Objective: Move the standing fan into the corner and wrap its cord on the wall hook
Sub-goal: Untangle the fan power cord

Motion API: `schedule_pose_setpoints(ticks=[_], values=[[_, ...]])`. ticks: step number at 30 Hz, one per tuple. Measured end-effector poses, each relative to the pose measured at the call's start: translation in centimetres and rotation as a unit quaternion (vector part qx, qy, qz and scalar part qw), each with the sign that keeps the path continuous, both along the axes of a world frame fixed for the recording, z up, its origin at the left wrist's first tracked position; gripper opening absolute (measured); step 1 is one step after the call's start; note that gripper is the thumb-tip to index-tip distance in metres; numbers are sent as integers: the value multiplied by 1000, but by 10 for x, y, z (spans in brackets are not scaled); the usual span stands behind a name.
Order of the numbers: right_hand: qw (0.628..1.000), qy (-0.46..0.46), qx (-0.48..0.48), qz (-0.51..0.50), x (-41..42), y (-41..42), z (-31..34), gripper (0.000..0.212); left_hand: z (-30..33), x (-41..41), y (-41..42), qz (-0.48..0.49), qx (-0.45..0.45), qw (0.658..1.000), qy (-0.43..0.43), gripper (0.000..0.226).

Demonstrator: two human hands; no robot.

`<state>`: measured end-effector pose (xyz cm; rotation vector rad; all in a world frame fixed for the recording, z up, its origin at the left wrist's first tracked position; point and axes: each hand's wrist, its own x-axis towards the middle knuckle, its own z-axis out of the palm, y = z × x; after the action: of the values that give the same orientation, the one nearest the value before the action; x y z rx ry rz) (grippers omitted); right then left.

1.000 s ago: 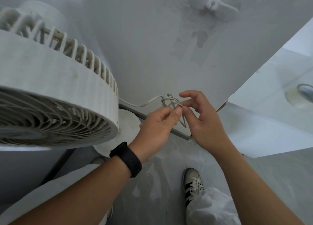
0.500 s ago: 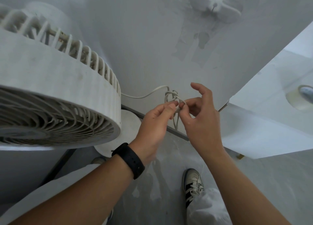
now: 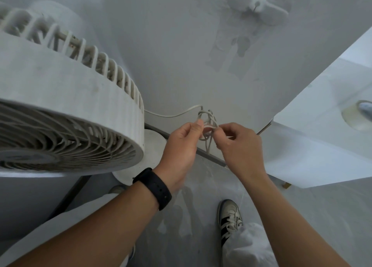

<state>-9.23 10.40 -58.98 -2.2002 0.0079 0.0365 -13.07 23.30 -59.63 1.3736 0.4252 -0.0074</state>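
Left hand (image 3: 181,144) grip closed, thumb and forefinger pinching cord (image 3: 208,125) bundle. Right hand (image 3: 235,144) grip closed too, fingertips pinching same bundle from opposite side. Cord thin, pale, rubbery, looped in small tangled coil between both hands; one strand runs left to fan (image 3: 66,109). Fan white, ribbed plastic grille, round base on floor by wall. Black band (image 3: 154,188) on left wrist.

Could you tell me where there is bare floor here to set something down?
Bare floor lies right of the shoe, below the white panel. It is crowded by the wall: the fan and its round base fill the left, and left hand and right hand pinch the bundled cord.
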Motion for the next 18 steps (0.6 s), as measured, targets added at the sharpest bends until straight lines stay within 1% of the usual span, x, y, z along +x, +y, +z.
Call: schedule_pose_setpoints(ticks=[2,4,6,8,10,12,14,16,18], values=[[999,-5,42,-12,3,-2,2,14,2,2,1,-5,-2,1000,-6,35],[993,13,112,-19,6,-4,2,14,5,1,1,-13,-20,1000,-10,34],[990,21,137,-13,7,-5,1,13,6,-1,-1,-10,-28,1000,-8,34],[993,0,121,2,7,-5,-2,12,6,-1,-1,3,-34,999,-11,32],[995,-68,75,23,7,-7,-5,11,7,0,1,15,-41,999,-17,30],[988,-136,44,50,8,-9,-8,12,5,2,3,25,-49,998,-23,28],[982,-173,33,64,8,-10,-10,15,3,4,6,29,-62,997,-25,29],[982,-181,36,51,7,-7,-9,16,2,5,7,21,-77,997,-18,30],[986,-155,62,2,6,-3,-8,16,3,4,6,7,-92,996,-9,31]])
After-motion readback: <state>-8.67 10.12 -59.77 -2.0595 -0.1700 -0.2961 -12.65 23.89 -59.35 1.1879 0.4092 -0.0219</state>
